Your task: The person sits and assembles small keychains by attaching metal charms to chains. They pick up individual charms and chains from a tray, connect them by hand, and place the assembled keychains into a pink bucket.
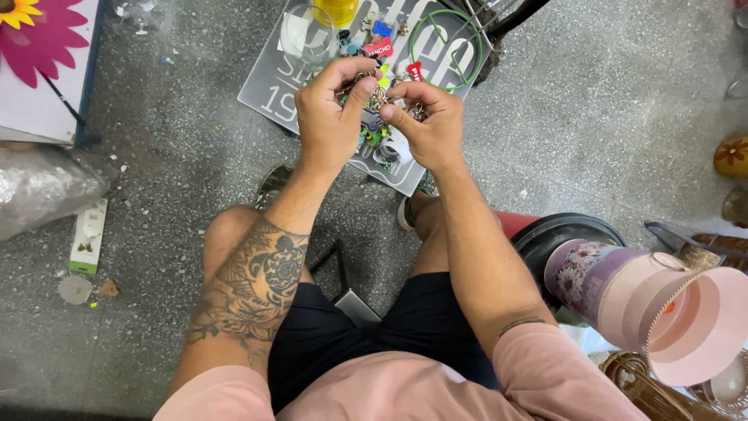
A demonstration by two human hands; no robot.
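Fingers of your left hand (327,117) and right hand (428,129) pinch a tangled bunch of keychains (377,100), small metal rings and bright plastic tags, held between both hands above a flat grey tray (269,90) on the speckled stone floor. More keychains lie on that tray beside a clear glass (310,35) and a green wire ring (446,48). A pink round box (662,308) lies at your right.
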